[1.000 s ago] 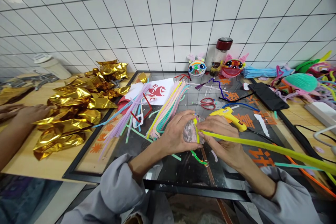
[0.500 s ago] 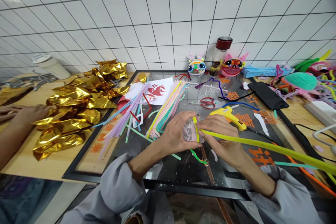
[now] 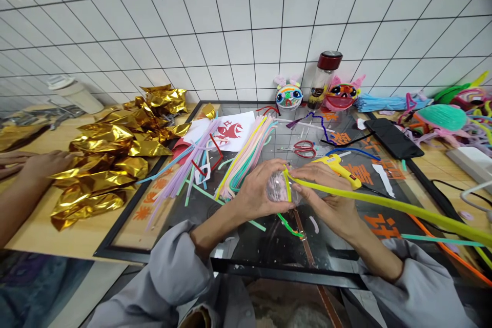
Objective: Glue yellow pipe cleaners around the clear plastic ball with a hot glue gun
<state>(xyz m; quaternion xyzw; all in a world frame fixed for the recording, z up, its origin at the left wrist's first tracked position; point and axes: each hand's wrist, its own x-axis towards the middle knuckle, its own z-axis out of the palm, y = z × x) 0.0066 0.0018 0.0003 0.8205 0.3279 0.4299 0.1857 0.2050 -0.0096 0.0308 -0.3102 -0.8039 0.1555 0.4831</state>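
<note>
Tiled wall (image 3: 230, 18) behind hands (image 3: 254, 189) around probably plastic ball (image 3: 277, 187)

The head view looks down over the nearby hands (image 3: 255, 190), facing the tiled wall (image 3: 226, 10)

Left grip (image 3: 251, 189): ball (image 3: 277, 189), clear, shiny, plastic-looking. Right grip (image 3: 333, 209): yellow strip (image 3: 395, 203), matt, fuzzy. Left of grips: gold foil (image 3: 103, 138), crinkled, mirror-glossy; worktop (image 3: 34, 228), smooth wood. Beyond grips: paper (image 3: 243, 124), matt white; wall tiles (image 3: 265, 2), smooth, glossy; glue gun (image 3: 344, 168), smooth plastic.
</note>
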